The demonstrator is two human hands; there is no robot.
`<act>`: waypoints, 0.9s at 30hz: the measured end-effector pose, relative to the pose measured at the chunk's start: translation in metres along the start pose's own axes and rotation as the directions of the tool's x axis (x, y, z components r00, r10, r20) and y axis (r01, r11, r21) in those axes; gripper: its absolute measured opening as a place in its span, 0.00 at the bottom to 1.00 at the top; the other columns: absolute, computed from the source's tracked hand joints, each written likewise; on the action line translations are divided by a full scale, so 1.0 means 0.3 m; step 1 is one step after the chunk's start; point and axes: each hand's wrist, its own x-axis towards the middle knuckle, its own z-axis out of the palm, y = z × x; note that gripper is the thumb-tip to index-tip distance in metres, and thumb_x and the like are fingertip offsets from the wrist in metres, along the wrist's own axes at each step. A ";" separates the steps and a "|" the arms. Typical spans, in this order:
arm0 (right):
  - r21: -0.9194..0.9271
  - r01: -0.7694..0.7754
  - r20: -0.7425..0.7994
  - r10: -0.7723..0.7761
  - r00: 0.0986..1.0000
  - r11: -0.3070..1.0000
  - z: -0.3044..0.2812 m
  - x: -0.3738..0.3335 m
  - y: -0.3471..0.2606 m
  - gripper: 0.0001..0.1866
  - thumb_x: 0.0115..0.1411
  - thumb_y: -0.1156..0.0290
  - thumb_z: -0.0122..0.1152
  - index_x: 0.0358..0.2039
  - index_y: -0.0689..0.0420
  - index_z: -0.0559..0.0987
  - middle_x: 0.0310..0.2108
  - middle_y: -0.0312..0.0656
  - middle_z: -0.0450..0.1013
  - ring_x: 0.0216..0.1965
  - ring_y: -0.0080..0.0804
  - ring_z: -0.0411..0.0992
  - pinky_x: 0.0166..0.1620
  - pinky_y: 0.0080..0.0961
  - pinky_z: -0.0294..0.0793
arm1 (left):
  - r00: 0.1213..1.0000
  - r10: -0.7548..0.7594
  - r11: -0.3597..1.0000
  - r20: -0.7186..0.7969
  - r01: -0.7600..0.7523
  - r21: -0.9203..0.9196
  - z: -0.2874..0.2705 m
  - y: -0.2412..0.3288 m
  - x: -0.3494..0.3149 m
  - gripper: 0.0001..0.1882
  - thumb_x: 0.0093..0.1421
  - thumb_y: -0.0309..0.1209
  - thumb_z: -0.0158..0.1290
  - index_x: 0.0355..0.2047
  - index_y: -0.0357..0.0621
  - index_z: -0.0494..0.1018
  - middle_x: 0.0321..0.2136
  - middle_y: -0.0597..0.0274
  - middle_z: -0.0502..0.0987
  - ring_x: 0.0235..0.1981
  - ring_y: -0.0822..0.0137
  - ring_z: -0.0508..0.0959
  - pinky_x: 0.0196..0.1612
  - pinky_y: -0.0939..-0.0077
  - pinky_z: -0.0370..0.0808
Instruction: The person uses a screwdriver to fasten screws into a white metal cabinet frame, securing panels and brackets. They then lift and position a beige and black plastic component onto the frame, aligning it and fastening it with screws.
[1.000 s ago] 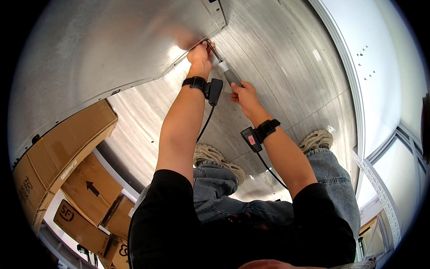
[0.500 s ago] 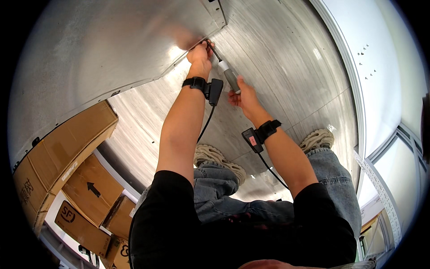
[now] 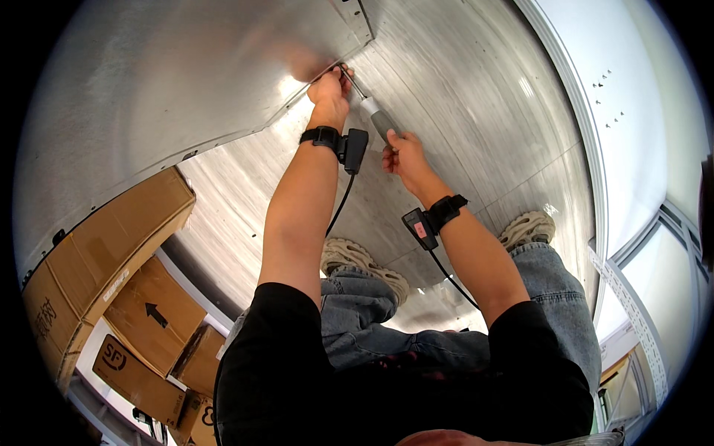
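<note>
A screwdriver (image 3: pixel 382 120) with a grey and white handle slants up and left to the edge of a large metal panel (image 3: pixel 190 82). My right hand (image 3: pixel 406 160) is closed round the lower end of its handle, thumb on top. At the panel's edge my left hand (image 3: pixel 329 89) is closed, its fingers pinched about the tip of the shaft. Whatever small thing those fingers may hold there is hidden. The shaft shows between the fingers and the handle.
Brown cardboard boxes (image 3: pixel 152 316) are stacked at the lower left. Several small screws (image 3: pixel 608 99) lie scattered on the white surface (image 3: pixel 632 149) at the right. Below the hands is a grey wood-patterned floor (image 3: pixel 476 126), with my shoes (image 3: pixel 364 264) on it. Cables run from both wrist straps.
My right hand has turned on the screwdriver handle and shifted slightly, its thumb now lying over the handle. My left hand stays at the panel edge, moved only a little.
</note>
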 end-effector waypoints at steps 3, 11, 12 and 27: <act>0.128 -0.148 0.135 0.131 0.982 0.981 -0.041 0.029 0.011 0.22 0.61 0.55 0.53 0.40 0.64 0.66 0.22 0.37 0.64 0.21 0.26 0.65 0.27 0.27 0.69 | 1.000 -0.010 1.000 -0.011 0.010 -0.009 0.003 0.001 0.000 0.05 0.61 0.21 0.45 0.34 0.39 0.71 0.27 0.59 0.78 0.25 0.65 0.79 0.21 0.81 0.73; 0.031 -0.119 0.165 0.112 0.980 0.992 -0.050 0.041 0.028 0.28 0.62 0.47 0.48 0.46 0.63 0.65 0.24 0.38 0.64 0.22 0.27 0.65 0.27 0.26 0.70 | 1.000 -0.002 1.000 0.007 0.002 -0.002 0.006 0.012 -0.025 0.06 0.61 0.21 0.44 0.33 0.39 0.72 0.27 0.59 0.78 0.25 0.66 0.79 0.20 0.82 0.73; 0.068 -0.185 0.248 0.164 0.955 0.980 -0.052 0.035 0.019 0.29 0.62 0.47 0.48 0.48 0.63 0.64 0.24 0.39 0.64 0.22 0.27 0.65 0.27 0.27 0.70 | 1.000 -0.007 1.000 -0.002 0.007 0.006 0.005 0.011 -0.022 0.06 0.61 0.21 0.44 0.33 0.39 0.72 0.27 0.59 0.78 0.26 0.66 0.79 0.20 0.82 0.73; 0.006 0.011 -0.048 -0.011 0.999 1.000 -0.008 0.045 0.029 0.27 0.62 0.53 0.51 0.48 0.65 0.62 0.21 0.38 0.64 0.20 0.27 0.63 0.25 0.27 0.68 | 1.000 -0.006 1.000 -0.004 0.006 0.025 0.005 0.006 -0.013 0.05 0.61 0.22 0.45 0.33 0.39 0.72 0.27 0.60 0.78 0.26 0.67 0.80 0.21 0.82 0.72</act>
